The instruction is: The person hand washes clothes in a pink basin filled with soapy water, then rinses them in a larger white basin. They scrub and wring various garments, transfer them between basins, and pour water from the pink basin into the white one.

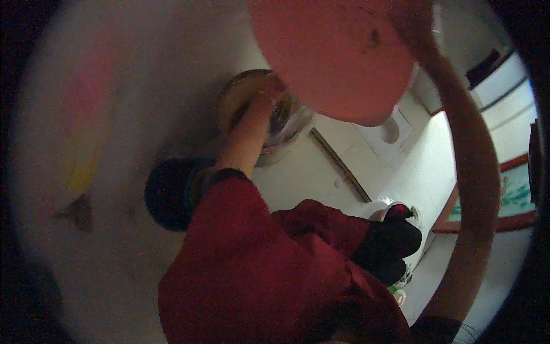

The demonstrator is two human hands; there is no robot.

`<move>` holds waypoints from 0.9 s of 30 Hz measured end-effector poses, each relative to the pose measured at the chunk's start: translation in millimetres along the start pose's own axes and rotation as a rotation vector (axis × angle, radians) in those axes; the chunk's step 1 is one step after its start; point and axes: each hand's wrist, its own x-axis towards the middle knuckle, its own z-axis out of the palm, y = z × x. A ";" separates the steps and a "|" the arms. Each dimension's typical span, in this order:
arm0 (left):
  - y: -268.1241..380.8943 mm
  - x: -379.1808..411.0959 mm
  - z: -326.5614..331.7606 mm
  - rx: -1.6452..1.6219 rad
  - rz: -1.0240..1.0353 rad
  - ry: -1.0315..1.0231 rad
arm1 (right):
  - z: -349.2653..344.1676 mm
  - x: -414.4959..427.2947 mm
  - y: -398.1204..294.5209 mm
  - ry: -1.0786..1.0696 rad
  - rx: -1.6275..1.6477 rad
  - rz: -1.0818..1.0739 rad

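Observation:
My left hand (270, 95) reaches down into a round, brown-rimmed bowl (232, 95); its fingers are hidden or too dim to make out. A clear, shiny material (296, 122) shows at the bowl's right side. On the right, my bare right arm curves up to the top of the view, where my right hand (413, 25) holds the edge of a large, smooth salmon-pink object (333, 64), perhaps a plastic basin. Dark marks spot its surface. Just left of my left forearm stands a dark, round-topped object (169, 193). Dark red clothing (275, 275) fills the lower middle.
Pale tiles (296, 180) cover the floor, crossed by a narrow dark strip (341, 165). Two black shoe-like shapes (389, 241) lie right of the clothing, by a whitish container (414, 210). A red-framed panel (515, 193) stands far right. The left side is dim and blurred.

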 end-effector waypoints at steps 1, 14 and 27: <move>-9.2 8.2 13.8 -0.022 -0.025 -0.028 | -5.1 1.2 1.9 -0.044 -0.081 0.039; -31.4 92.8 -36.4 0.166 -0.141 -0.045 | 68.2 -25.4 -4.6 0.520 0.119 0.110; -129.9 -27.9 158.5 0.065 -0.399 -0.618 | 153.1 -228.5 131.7 0.406 0.481 1.244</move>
